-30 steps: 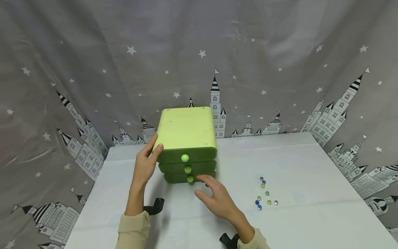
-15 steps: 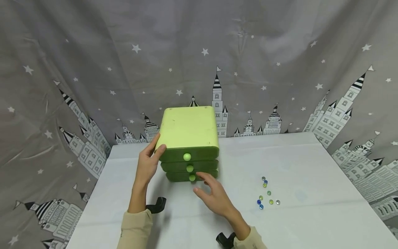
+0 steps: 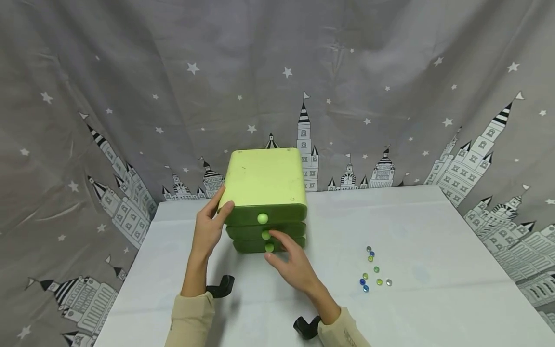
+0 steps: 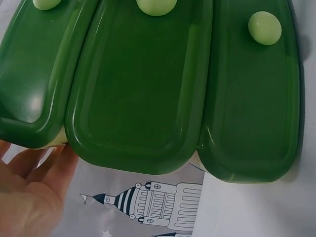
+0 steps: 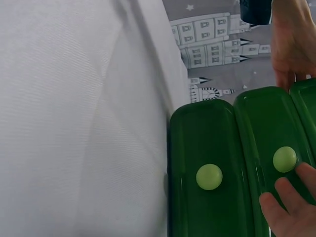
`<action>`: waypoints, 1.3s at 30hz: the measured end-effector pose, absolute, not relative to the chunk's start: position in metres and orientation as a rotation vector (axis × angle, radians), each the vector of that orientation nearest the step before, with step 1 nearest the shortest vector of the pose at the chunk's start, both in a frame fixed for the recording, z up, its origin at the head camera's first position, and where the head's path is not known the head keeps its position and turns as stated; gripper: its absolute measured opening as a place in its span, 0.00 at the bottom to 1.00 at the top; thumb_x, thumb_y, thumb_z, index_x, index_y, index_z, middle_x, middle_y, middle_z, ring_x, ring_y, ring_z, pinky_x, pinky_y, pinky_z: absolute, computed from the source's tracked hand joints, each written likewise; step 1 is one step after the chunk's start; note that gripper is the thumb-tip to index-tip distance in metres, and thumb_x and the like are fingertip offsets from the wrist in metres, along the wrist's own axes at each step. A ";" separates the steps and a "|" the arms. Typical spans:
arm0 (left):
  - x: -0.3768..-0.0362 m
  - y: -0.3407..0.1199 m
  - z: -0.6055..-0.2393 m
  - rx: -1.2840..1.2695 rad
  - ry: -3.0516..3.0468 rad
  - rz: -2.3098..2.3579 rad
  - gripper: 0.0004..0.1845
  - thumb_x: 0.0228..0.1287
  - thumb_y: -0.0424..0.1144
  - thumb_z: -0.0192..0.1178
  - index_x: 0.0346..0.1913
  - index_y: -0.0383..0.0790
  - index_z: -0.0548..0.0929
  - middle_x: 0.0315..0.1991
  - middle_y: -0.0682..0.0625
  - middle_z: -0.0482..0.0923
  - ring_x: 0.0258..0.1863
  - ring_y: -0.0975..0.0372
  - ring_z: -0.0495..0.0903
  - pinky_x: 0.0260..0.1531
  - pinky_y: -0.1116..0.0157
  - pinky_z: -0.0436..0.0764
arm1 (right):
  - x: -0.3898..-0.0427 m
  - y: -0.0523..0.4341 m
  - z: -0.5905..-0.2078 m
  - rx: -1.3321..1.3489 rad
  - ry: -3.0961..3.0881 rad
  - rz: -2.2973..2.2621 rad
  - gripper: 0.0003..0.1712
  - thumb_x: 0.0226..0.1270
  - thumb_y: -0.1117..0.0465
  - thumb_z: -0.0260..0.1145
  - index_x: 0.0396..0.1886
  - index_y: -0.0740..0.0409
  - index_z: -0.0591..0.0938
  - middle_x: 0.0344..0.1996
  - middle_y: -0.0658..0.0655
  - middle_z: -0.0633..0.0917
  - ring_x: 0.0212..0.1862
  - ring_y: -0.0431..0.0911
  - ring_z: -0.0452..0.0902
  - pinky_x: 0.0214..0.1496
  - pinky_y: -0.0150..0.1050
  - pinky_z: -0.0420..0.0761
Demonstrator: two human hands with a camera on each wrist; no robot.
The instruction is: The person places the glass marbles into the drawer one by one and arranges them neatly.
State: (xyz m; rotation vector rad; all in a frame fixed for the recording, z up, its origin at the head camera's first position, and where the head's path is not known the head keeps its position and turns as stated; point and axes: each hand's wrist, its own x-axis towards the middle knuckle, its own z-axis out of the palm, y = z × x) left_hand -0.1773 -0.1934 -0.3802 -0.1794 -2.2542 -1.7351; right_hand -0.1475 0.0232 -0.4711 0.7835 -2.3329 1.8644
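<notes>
A small drawer cabinet (image 3: 264, 176) with a yellow-green top and three dark green drawers stands at the back of the table. My left hand (image 3: 207, 233) rests against its left side, thumb at the top front corner and fingers along the side wall. My right hand (image 3: 297, 270) is at the drawer fronts, index fingertip right at the light green middle knob (image 5: 285, 159). Its thumb is lower, held apart from the index finger, near the bottom knob (image 3: 270, 247). All three drawers look closed. In the left wrist view, the left fingers (image 4: 59, 168) reach partly behind the top drawer.
Several small glass beads (image 3: 376, 270), blue, green, yellow and clear, lie scattered on the white table cover (image 3: 438, 241) to the right. A grey curtain (image 3: 347, 96) with castles and stars hangs behind the table. Black wrist mounts (image 3: 221, 286) stick out beside the sleeves.
My right hand has moved slightly up and left, from the bottom drawer to the middle knob. My left hand has stayed on the cabinet's side. The head view has shifted a little.
</notes>
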 end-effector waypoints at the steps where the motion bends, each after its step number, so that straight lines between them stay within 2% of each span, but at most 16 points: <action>1: -0.178 -0.193 -0.381 -0.179 -2.253 -1.735 0.30 0.73 0.36 0.57 0.73 0.31 0.62 0.74 0.41 0.59 0.73 0.51 0.56 0.71 0.53 0.58 | -0.149 0.023 -0.471 0.786 -2.333 1.887 0.30 0.71 0.59 0.64 0.69 0.61 0.71 0.66 0.57 0.73 0.67 0.54 0.68 0.64 0.57 0.70; 5: -0.178 -0.194 -0.382 -0.181 -2.244 -1.737 0.30 0.73 0.36 0.58 0.73 0.31 0.63 0.73 0.41 0.60 0.73 0.51 0.57 0.70 0.52 0.59 | -0.153 0.021 -0.469 0.813 -2.334 1.949 0.29 0.71 0.63 0.64 0.69 0.65 0.70 0.67 0.61 0.72 0.68 0.55 0.67 0.66 0.58 0.68; 10: -0.178 -0.194 -0.383 -0.180 -2.240 -1.731 0.30 0.73 0.36 0.58 0.73 0.31 0.63 0.73 0.40 0.60 0.73 0.51 0.58 0.70 0.51 0.60 | -0.151 0.021 -0.449 0.885 -2.335 2.007 0.28 0.71 0.68 0.62 0.67 0.73 0.69 0.65 0.69 0.71 0.67 0.62 0.66 0.66 0.61 0.67; 14: -0.177 -0.195 -0.384 -0.176 -2.242 -1.721 0.30 0.73 0.36 0.57 0.74 0.31 0.62 0.73 0.40 0.60 0.73 0.51 0.57 0.70 0.50 0.59 | -0.147 0.023 -0.429 0.954 -2.350 2.025 0.25 0.72 0.68 0.60 0.65 0.76 0.70 0.64 0.71 0.72 0.66 0.65 0.67 0.65 0.58 0.70; 19: -0.176 -0.194 -0.384 -0.177 -2.227 -1.726 0.30 0.73 0.34 0.57 0.74 0.31 0.62 0.73 0.39 0.59 0.73 0.51 0.57 0.70 0.50 0.59 | -0.148 0.023 -0.425 0.969 -2.368 2.030 0.24 0.74 0.67 0.59 0.65 0.75 0.72 0.63 0.70 0.73 0.65 0.64 0.68 0.65 0.51 0.71; 24: -0.177 -0.193 -0.384 -0.177 -2.235 -1.723 0.30 0.74 0.35 0.56 0.74 0.33 0.62 0.73 0.40 0.59 0.74 0.52 0.56 0.70 0.51 0.58 | -0.149 0.022 -0.426 0.951 -2.381 2.044 0.25 0.73 0.67 0.59 0.65 0.75 0.71 0.64 0.69 0.72 0.67 0.63 0.67 0.66 0.54 0.69; 32: -0.176 -0.193 -0.383 -0.173 -2.240 -1.704 0.29 0.74 0.35 0.55 0.74 0.31 0.62 0.74 0.41 0.59 0.74 0.54 0.56 0.70 0.53 0.58 | -0.148 0.021 -0.426 0.958 -2.350 2.082 0.26 0.73 0.69 0.58 0.66 0.77 0.69 0.64 0.73 0.71 0.67 0.65 0.65 0.67 0.60 0.66; 39: -0.176 -0.193 -0.381 -0.155 -2.252 -1.702 0.29 0.75 0.38 0.55 0.74 0.33 0.62 0.74 0.42 0.59 0.74 0.55 0.56 0.69 0.53 0.61 | -0.159 0.017 -0.456 0.953 -2.319 2.099 0.27 0.73 0.68 0.59 0.68 0.73 0.68 0.66 0.69 0.70 0.68 0.61 0.65 0.69 0.58 0.64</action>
